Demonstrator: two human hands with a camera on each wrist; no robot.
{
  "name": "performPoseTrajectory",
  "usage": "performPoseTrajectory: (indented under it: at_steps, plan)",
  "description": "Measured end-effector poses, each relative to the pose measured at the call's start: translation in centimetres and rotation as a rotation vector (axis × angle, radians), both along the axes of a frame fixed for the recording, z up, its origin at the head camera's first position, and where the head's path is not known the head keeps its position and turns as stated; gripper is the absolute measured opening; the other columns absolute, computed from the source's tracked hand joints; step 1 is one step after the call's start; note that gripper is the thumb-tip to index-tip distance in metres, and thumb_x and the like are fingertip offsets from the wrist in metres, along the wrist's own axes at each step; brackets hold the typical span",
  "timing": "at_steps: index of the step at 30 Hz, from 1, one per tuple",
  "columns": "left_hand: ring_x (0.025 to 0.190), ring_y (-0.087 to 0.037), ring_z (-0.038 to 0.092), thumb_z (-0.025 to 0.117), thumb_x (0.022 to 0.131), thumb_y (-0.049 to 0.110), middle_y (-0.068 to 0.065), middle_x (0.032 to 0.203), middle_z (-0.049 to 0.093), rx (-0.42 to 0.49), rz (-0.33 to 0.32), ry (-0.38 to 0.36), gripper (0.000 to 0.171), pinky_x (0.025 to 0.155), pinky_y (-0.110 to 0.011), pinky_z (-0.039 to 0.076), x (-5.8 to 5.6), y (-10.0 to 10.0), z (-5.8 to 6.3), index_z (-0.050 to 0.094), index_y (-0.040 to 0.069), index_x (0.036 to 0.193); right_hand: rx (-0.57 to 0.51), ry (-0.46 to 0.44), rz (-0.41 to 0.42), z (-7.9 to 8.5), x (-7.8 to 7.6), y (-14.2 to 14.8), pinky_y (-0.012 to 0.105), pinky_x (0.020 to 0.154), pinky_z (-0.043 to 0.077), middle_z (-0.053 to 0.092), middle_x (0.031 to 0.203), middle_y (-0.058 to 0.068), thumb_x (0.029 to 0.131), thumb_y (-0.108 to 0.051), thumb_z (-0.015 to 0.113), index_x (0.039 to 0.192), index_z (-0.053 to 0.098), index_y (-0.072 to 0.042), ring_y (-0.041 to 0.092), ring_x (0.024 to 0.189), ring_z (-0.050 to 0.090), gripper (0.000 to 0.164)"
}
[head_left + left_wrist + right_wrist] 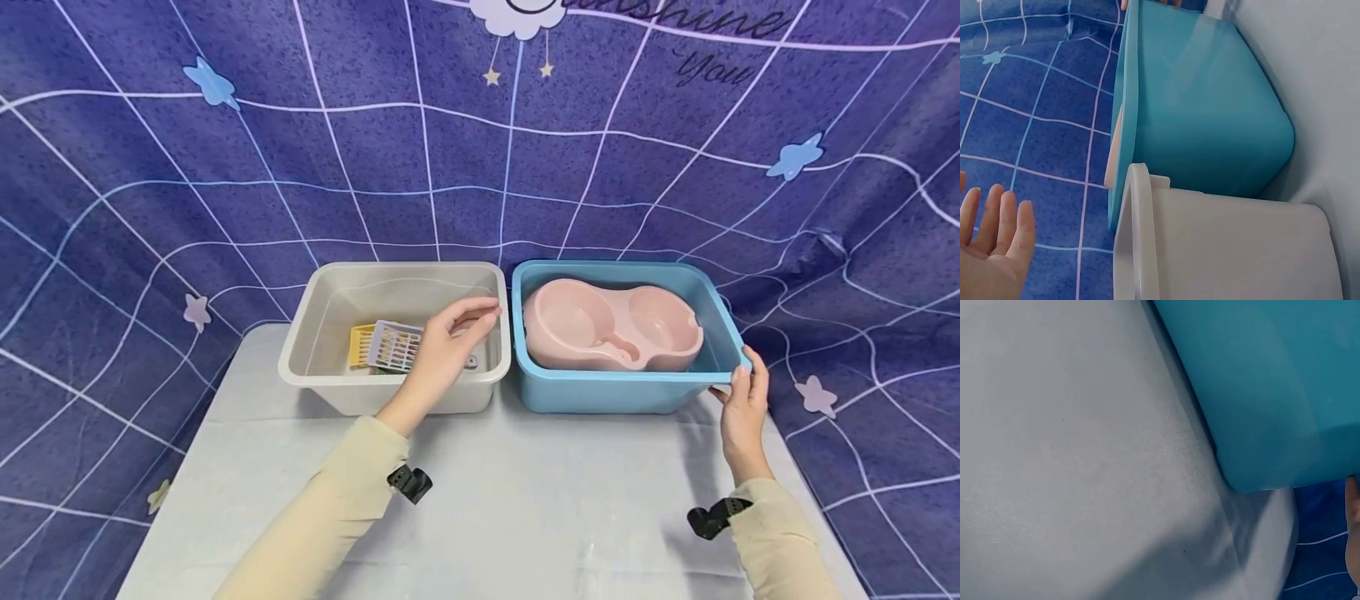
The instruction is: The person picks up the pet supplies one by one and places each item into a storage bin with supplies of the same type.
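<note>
My left hand (441,348) hovers over the right part of a light grey plastic bin (322,381), its fingers loosely bent and holding nothing. In the left wrist view that hand (999,250) shows its fingers spread. Inside the grey bin lie a yellow slotted piece (360,345) and a pale lilac slotted basket (393,343), partly covered by the hand. A blue bin (600,392) stands to the right, with a pink double pet bowl (622,321) in it. My right hand (744,410) grips the blue bin's front right corner at the rim.
Both bins stand side by side at the back of a white-covered table (517,500). Behind and around it hangs a dark blue curtain (375,167) with grid lines and stars. A small grey item (471,362) shows in the grey bin beside the left hand.
</note>
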State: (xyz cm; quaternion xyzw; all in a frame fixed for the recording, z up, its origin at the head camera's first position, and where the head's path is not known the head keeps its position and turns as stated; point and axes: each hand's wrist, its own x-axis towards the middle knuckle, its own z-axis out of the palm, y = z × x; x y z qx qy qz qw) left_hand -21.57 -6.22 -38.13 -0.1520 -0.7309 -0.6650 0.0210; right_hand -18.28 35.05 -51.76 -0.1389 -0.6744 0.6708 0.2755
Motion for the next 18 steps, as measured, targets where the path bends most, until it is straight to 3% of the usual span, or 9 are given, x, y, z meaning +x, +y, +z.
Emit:
performPoseTrajectory:
  at_steps: [7,14,18]
  plan:
    - [0.112,-0.019,0.061,0.063,0.098,0.017,-0.008,0.120,0.068,-0.088,-0.067,-0.011,0.028,0.095,-0.033,0.055,1.3,-1.4,-0.3,0.067,0.006,0.124,0.038,-0.041,-0.001,0.4,0.2,0.0,0.010,0.076,0.050,0.030,0.156,0.010,0.106,-0.032,0.038,0.156,0.031,-0.021,0.019,0.120,0.048,0.052]
    - [0.115,-0.019,0.060,0.061,0.100,0.021,-0.006,0.122,0.067,-0.178,-0.108,-0.013,0.028,0.100,-0.040,0.051,3.1,-3.7,-1.3,0.067,0.008,0.124,0.097,-0.132,0.000,1.1,1.4,-0.3,0.009,0.078,0.048,0.028,0.158,0.015,0.105,-0.035,0.032,0.159,0.020,-0.023,0.015,0.121,0.050,0.057]
    - [0.116,-0.019,0.060,0.060,0.100,0.022,-0.005,0.123,0.067,-0.199,-0.092,-0.044,0.029,0.102,-0.039,0.050,4.1,-5.5,-2.7,0.066,0.008,0.124,0.002,-0.125,0.041,1.6,2.2,-0.4,0.013,0.084,0.048,0.028,0.157,0.019,0.105,-0.037,0.030,0.159,0.019,-0.021,0.019,0.129,0.046,0.057]
